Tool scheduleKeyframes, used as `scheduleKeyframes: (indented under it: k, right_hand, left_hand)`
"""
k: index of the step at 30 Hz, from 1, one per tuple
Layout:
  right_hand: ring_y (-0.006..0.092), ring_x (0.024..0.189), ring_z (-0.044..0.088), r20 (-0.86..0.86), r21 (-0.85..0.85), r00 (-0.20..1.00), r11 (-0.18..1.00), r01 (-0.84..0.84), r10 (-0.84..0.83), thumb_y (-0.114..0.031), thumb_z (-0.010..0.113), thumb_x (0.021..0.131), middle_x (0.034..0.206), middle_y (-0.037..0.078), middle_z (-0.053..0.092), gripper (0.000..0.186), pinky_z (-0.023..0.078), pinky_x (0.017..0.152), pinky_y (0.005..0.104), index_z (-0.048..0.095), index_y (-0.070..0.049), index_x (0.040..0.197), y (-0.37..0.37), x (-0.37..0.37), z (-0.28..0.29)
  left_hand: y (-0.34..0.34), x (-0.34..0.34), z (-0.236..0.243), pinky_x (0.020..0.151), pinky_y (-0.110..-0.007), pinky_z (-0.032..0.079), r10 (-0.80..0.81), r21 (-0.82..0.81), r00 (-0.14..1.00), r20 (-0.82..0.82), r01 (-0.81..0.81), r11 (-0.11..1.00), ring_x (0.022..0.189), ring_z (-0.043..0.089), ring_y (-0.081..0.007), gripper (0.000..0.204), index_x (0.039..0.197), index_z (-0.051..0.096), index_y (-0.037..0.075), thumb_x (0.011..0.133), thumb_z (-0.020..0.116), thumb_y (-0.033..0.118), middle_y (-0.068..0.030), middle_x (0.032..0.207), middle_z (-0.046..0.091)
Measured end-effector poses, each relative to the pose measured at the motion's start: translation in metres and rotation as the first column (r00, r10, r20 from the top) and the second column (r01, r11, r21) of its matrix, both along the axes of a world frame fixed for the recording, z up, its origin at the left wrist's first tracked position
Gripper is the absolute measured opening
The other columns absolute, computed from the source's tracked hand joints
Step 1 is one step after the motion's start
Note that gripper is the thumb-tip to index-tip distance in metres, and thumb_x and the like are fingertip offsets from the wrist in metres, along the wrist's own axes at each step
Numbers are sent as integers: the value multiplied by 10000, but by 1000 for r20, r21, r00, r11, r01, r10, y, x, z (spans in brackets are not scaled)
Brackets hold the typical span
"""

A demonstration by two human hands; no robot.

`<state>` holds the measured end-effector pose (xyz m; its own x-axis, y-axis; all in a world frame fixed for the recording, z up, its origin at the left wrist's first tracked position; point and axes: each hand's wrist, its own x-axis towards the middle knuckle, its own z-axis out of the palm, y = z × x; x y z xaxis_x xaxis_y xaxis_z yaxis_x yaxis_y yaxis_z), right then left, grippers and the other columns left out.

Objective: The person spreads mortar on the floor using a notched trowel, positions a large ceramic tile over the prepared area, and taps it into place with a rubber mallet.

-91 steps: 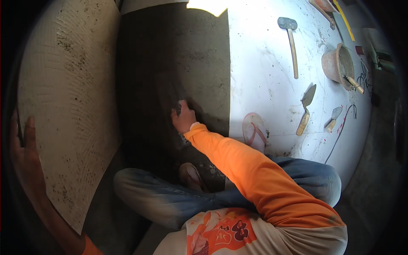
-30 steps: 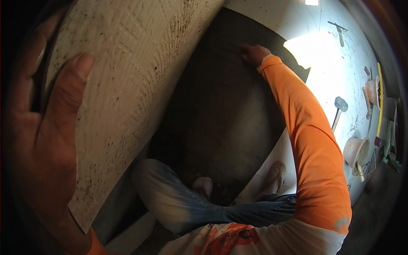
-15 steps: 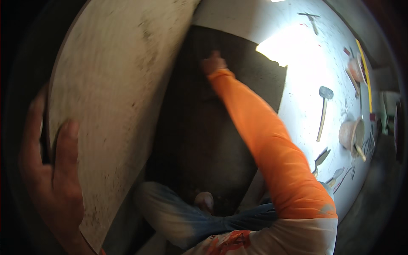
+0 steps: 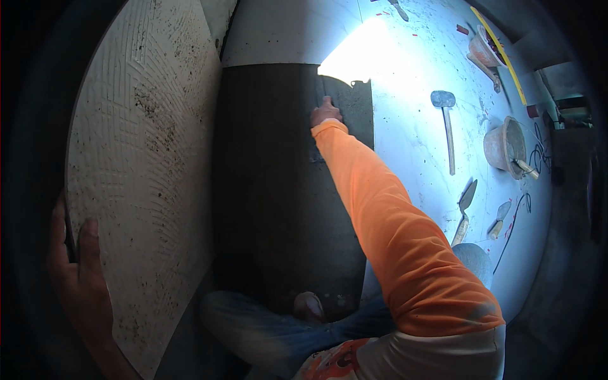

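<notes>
My left hand (image 4: 79, 266) grips the near left edge of a large tile (image 4: 152, 145), thumb on its ridged, dirt-specked back and fingers round the rim. The tile stands tilted at my left. My right hand (image 4: 327, 114) is stretched far forward over a dark grey mortar bed (image 4: 272, 190), its fingers closed, apparently round the handle of a flat trowel (image 4: 316, 155) lying on the mortar. The hand and shade hide most of this trowel, so its outline is hard to make out.
Laid pale tiles (image 4: 411, 171) border the bed on the right. On them lie a rubber mallet (image 4: 443, 99), a pointed trowel (image 4: 467, 196), a smaller trowel (image 4: 502, 212), a bucket (image 4: 503, 145), another bucket (image 4: 484, 47) and a yellow straightedge (image 4: 506, 63). Sunlight glares at the back.
The view has shifted, moving the tools leftward and up in the picture. The tile now appears more upright, with its ridged back showing clearly. My left hand still grips its edge.
</notes>
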<state>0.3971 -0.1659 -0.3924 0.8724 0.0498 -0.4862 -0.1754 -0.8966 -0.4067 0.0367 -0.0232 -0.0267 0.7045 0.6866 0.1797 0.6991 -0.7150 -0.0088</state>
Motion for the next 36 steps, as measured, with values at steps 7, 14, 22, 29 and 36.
scheduleKeyframes:
  k: [7, 14, 22, 29, 36]
  right_hand:
    - [374, 1088, 619, -7, -8, 996, 996, 84, -84, -160, 541, 907, 1176, 216, 619, 415, 525, 902, 444, 426, -151, 1306, -48, 17, 10]
    - [402, 1090, 607, 1, -74, 1000, 997, 31, -31, -252, 547, 900, 1203, 251, 596, 521, 491, 927, 450, 353, -118, 1365, -93, 19, -22]
    - [518, 985, 584, 52, 213, 938, 914, -346, 343, -267, 568, 879, 1001, 353, 614, 499, 474, 906, 519, 396, -89, 1312, -89, -128, -30]
    - [505, 914, 613, -174, 346, 599, 618, -706, 782, -268, 537, 891, 943, 298, 647, 488, 502, 829, 558, 388, -110, 1329, -87, -257, -10]
    - [451, 805, 651, -41, 324, 305, 302, -897, 951, -298, 558, 891, 848, 275, 662, 592, 530, 765, 512, 339, -76, 1395, -169, -213, 106]
  left_hand:
    - [-3, 6, -1, 1066, -420, 374, 48, -32, 997, 65, -46, 998, 1250, 506, -319, 528, 1366, 449, -32, 980, 486, 327, -225, 1338, 515]
    - [0, 3, -3, 1050, -418, 396, -14, 39, 999, 46, 12, 999, 1235, 521, -328, 543, 1369, 435, -50, 978, 491, 324, -246, 1324, 518]
    - [-9, 13, -1, 1031, -407, 423, -20, -132, 993, 116, 35, 991, 1200, 553, -323, 582, 1384, 418, -41, 974, 504, 362, -242, 1338, 508]
    - [-23, 15, 5, 1045, -415, 406, -5, -63, 995, 98, 11, 998, 1214, 541, -323, 547, 1391, 410, -34, 975, 500, 309, -234, 1341, 510]
    - [-123, 59, 29, 963, -394, 464, 31, -403, 981, 193, 51, 914, 1150, 586, -304, 448, 1377, 434, -21, 952, 481, 114, -236, 1255, 577]
